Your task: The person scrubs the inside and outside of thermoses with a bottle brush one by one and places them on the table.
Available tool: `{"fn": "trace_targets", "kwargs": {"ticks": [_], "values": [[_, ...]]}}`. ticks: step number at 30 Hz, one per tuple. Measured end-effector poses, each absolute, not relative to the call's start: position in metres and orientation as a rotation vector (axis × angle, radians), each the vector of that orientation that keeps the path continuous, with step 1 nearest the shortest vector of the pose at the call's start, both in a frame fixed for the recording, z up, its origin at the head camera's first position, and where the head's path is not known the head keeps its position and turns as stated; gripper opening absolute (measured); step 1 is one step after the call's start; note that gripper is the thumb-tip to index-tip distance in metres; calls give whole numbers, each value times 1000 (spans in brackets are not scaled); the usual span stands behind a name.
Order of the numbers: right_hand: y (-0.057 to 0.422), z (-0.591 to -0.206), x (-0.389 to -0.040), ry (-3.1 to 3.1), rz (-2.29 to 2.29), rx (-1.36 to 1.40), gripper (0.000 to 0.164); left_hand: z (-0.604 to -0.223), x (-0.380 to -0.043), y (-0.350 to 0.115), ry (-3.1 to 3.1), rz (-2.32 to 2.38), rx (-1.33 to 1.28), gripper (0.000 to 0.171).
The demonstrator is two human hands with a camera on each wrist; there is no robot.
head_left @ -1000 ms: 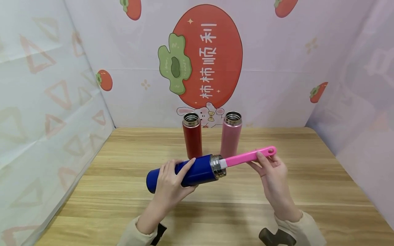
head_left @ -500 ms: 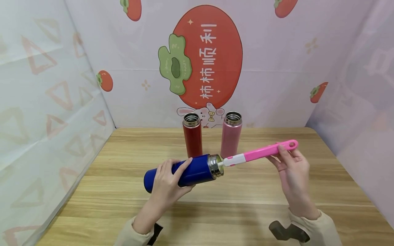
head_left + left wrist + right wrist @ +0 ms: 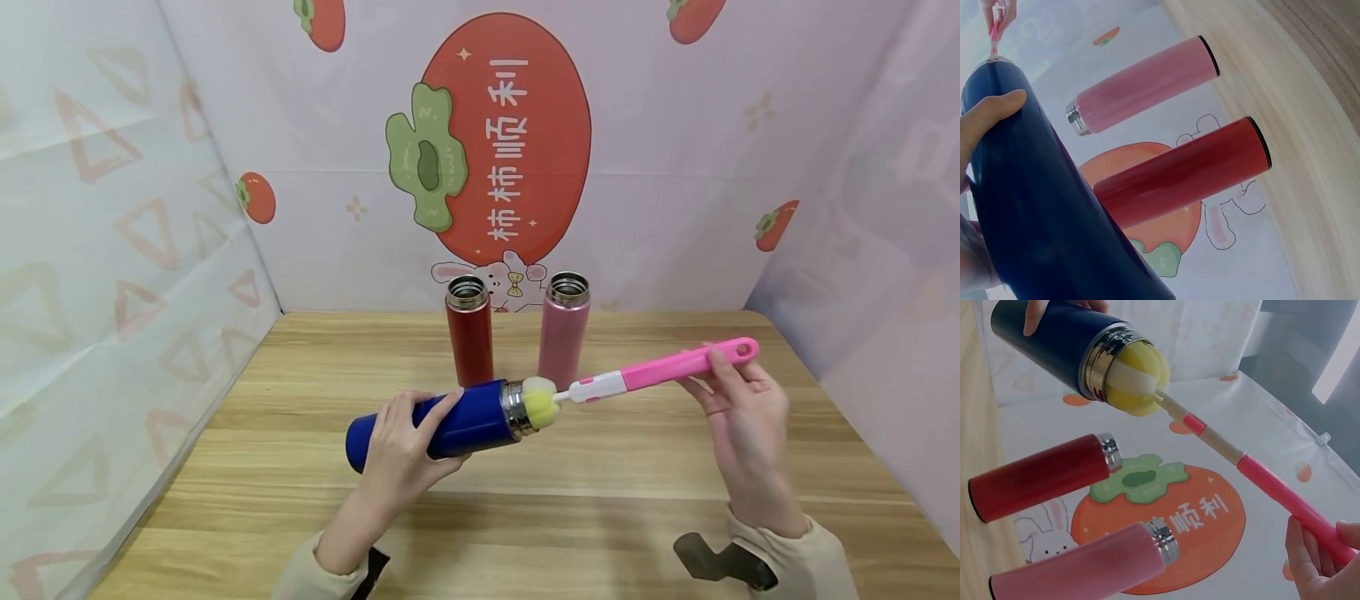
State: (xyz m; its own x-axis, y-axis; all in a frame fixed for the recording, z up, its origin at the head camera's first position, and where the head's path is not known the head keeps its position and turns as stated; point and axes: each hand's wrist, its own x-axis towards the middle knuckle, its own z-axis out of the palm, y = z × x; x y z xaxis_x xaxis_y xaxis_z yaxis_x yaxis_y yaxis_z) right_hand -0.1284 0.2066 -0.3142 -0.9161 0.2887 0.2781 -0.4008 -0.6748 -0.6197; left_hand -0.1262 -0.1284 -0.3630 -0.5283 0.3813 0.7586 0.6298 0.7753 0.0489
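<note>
My left hand (image 3: 401, 446) grips a blue thermos bottle (image 3: 472, 421) round its body, tilted above the table with its steel mouth to the right. My right hand (image 3: 750, 421) pinches the pink handle of a bottle brush (image 3: 675, 367) near its looped end. The brush's yellow and white sponge head (image 3: 1138, 378) sticks partly out of the bottle's mouth; the rest of it is hidden inside. Behind the blue bottle a red thermos bottle (image 3: 470, 342) and a pink thermos bottle (image 3: 564, 333) stand upright without lids, a gap between them.
A wood-grain table (image 3: 300, 358) lies under the hands. At its back hangs a pale cloth backdrop (image 3: 652, 217) with a large printed persimmon, and more cloth (image 3: 112, 292) runs along the left side.
My right hand has moved to the right, drawing the brush outward until its sponge head shows at the mouth. My left hand and the blue bottle have shifted slightly left.
</note>
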Motion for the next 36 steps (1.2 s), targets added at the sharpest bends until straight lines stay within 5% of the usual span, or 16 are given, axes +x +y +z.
{"fn": "trace_targets", "kwargs": {"ticks": [36], "values": [[178,-313,-126,-1045,2494,226,10,-357,-127,-113,-2137,-412,-729,80]]}}
